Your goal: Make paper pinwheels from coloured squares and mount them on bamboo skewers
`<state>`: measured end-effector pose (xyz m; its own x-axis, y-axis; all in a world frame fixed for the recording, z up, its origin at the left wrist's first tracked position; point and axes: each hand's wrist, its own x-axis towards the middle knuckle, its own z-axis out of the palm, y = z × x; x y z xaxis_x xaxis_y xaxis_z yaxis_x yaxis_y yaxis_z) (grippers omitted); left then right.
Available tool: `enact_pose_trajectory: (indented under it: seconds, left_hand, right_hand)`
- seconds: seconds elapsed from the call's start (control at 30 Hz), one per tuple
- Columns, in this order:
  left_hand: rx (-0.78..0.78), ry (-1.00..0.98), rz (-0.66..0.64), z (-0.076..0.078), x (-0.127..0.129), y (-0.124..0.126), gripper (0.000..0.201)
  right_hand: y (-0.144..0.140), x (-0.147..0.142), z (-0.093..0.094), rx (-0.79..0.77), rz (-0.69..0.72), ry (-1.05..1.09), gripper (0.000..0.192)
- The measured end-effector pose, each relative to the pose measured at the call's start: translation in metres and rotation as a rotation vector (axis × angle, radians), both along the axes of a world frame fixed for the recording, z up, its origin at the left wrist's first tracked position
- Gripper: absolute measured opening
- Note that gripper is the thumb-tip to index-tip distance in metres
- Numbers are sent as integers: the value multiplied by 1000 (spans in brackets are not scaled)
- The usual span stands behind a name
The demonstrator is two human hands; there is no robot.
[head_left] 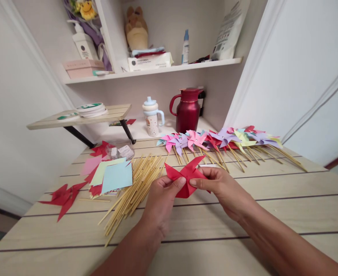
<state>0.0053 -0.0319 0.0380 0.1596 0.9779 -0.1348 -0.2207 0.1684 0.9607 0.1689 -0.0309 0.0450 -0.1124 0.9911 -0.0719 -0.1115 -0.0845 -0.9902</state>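
A red paper pinwheel [189, 170] without a stick is held up over the middle of the table. My left hand [164, 195] pinches its left side, thumb on the front near the centre. From the right, my right hand [215, 182] grips it between thumb and fingers. Just left of my hands lies a loose pile of thin wooden sticks [137, 188]. Farther left are cut paper squares, a light blue one [117, 176] on top. Another red folded paper piece [65, 195] rests near the table's left edge.
Finished pinwheels on sticks [223, 140] lie in a row at the back right. Behind them stand a dark red thermos jug [188, 111] and a white cup with a blue lid [152, 120]. A small raised stand [114, 112] holding rolls of tape [91, 110] is at the back left.
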Motion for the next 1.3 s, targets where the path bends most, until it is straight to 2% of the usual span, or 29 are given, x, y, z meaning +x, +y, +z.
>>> enact_pose_trajectory:
  seconds: [0.33,0.5,0.8,1.1,1.2,1.3]
  left_hand:
    - [-42,-1,68,3,4,-4,26]
    - [-32,-45,62,7,4,-5,31]
    - [-74,57,108,13,6,-7,26]
    - [-29,117,169,12,6,-7,18]
    - [-48,97,221,9,4,-4,18]
    - [-79,50,273,5,0,2,18]
  right_hand:
    - [-3,-2,3,13,41,-21,11]
    - [-3,-2,4,3,39,-17,14]
    - [-4,-1,2,23,37,-41,14]
    - [-4,-3,-4,40,19,-134,21]
    - [-4,-3,-4,59,20,-103,21]
    - [-2,-1,-3,56,17,-48,34]
